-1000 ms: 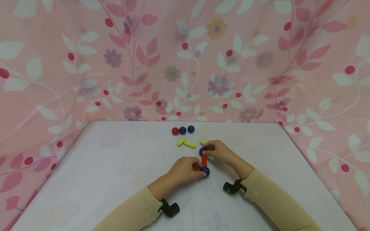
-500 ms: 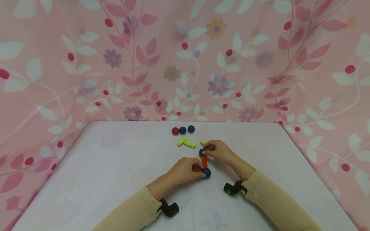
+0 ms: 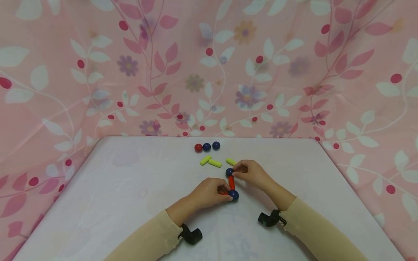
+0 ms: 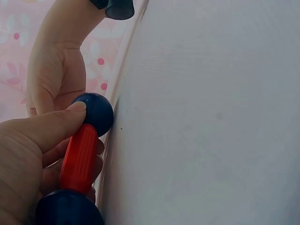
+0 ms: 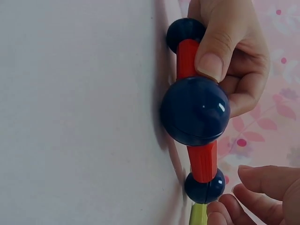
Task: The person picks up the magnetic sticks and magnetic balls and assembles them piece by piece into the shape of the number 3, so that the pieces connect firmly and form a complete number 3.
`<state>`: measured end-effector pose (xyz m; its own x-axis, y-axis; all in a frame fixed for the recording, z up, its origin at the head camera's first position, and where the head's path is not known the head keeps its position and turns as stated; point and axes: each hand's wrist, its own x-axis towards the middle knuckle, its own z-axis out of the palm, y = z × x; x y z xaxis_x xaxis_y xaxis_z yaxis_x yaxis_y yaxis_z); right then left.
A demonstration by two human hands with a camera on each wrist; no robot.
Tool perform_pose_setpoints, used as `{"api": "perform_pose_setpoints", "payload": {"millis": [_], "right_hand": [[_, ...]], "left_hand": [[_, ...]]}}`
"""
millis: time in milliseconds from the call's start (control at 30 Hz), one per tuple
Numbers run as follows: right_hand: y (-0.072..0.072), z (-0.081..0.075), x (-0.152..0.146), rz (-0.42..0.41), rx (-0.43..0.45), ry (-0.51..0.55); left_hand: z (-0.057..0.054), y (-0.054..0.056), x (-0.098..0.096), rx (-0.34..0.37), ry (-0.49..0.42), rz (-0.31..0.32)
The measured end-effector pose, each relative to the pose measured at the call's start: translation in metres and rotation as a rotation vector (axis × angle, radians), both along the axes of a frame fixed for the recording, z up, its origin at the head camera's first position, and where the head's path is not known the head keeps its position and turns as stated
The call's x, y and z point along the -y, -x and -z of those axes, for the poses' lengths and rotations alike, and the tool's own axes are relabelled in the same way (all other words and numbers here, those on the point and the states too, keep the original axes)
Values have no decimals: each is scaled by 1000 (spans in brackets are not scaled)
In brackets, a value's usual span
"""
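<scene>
Two red ridged toy construction rods and three blue balls are joined into a bent chain. My left hand (image 3: 209, 192) grips one red rod (image 4: 78, 159), the thumb tip pressing near the corner ball (image 5: 196, 111). Another blue ball (image 4: 68, 208) caps that rod's near end, hidden in the head view. From the corner the second red rod (image 3: 231, 183) runs away to the far blue ball (image 3: 230, 172). Beside that ball is my right hand (image 3: 253, 174), thumb and fingers spread apart with nothing between them in the right wrist view.
Behind the chain lie two yellow-green rods (image 3: 214, 163), touching each other, and a third yellow-green rod (image 3: 230, 161) near the right fingertips. Farther back a red ball (image 3: 198, 147) and two blue balls (image 3: 216, 145) form a row on the white table (image 3: 147, 199).
My right hand has let go of the far blue ball and drawn slightly back to the right, baring more of the third yellow-green rod. The chain has shifted slightly toward me; my left hand keeps its grip.
</scene>
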<state>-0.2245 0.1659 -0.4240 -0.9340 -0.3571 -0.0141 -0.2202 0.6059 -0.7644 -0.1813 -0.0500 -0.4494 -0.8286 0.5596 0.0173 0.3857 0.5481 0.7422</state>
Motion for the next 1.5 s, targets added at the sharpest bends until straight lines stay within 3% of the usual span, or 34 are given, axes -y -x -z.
{"api": "perform_pose_setpoints", "payload": {"millis": [400,867,1167,1500], "right_hand": [[-15,3,-4,14,49,-7],[-21,12,-3,34,93,21],[-24,12,1,83,129,5],[-26,13,7,122,159,-43]], "left_hand": [[0,1,0,-3,-4,21],[-2,0,3,-13,-34,30],[-10,9,9,19,-4,-20],[-17,26,15,38,-36,-142]]}}
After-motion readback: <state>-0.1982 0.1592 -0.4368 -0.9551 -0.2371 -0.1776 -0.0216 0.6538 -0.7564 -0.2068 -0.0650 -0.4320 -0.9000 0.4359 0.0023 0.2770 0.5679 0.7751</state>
